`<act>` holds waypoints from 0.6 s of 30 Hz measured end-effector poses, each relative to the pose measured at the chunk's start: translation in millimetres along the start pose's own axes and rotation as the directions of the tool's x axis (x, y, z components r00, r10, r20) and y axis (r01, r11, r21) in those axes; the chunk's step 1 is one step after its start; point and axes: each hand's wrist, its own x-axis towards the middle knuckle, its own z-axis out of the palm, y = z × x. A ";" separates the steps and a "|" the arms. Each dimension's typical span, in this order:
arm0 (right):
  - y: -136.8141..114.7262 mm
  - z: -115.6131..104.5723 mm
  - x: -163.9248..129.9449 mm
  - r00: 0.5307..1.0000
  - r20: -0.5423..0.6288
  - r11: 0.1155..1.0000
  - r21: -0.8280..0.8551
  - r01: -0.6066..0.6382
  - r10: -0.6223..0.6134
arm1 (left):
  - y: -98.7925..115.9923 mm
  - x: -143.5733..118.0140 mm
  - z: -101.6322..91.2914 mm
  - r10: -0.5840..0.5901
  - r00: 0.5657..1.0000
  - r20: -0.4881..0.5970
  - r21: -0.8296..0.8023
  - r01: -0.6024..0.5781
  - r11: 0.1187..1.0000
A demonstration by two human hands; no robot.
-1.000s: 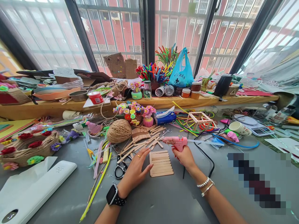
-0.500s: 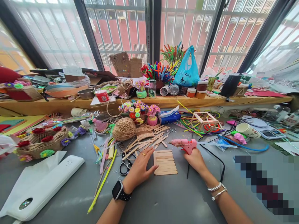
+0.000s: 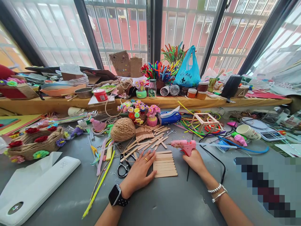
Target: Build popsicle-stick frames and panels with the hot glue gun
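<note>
A flat panel of popsicle sticks [image 3: 166, 164], laid side by side, rests on the grey table. My left hand [image 3: 139, 169] lies on the table at the panel's left edge, palm down with fingers stretched out; the fingertips reach that edge. My right hand [image 3: 194, 161] is wrapped round the handle of a pink hot glue gun [image 3: 184, 146] to the right of the panel. Its nozzle points left, above the panel's far right corner, and a clear glue stick [image 3: 218, 145] sticks out of its back. Loose popsicle sticks [image 3: 150, 142] lie scattered beyond the panel.
Black scissors [image 3: 122, 169] lie left of my left hand, partly covered. Behind are a twine ball [image 3: 123, 129], a stick frame [image 3: 205, 122] and a paper cup [image 3: 248, 131]. A white power bank-like device [image 3: 56, 179] sits at left. A black cord [image 3: 223, 166] runs at right.
My left hand has settled flatter beside the panel, its fingers closer to the table. My right hand keeps the glue gun in nearly the same place. The view has shifted slightly.
</note>
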 end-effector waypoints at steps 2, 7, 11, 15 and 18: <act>-0.7 -0.3 -0.2 1.000 0.000 1.000 -0.012 -0.009 0.009 | 0.9 -0.1 -1.0 -0.004 1.000 0.009 0.002 0.004 1.000; -2.0 -0.8 -0.3 1.000 -0.004 0.999 -0.033 -0.021 0.021 | 2.3 0.8 -2.6 -0.015 1.000 0.026 0.009 0.014 1.000; -3.7 -0.8 -0.7 1.000 -0.003 0.999 -0.029 -0.014 0.014 | 2.4 0.7 -1.9 -0.017 1.000 0.006 0.006 0.017 1.000; -4.1 -0.3 -0.5 0.999 -0.020 0.997 -0.056 -0.048 0.047 | 0.7 0.2 1.5 -0.052 0.998 -0.024 0.006 0.052 0.999; -3.9 0.1 -0.4 0.998 -0.030 0.995 -0.077 -0.058 0.056 | -1.3 0.3 4.1 -0.058 0.998 -0.033 0.009 0.058 0.998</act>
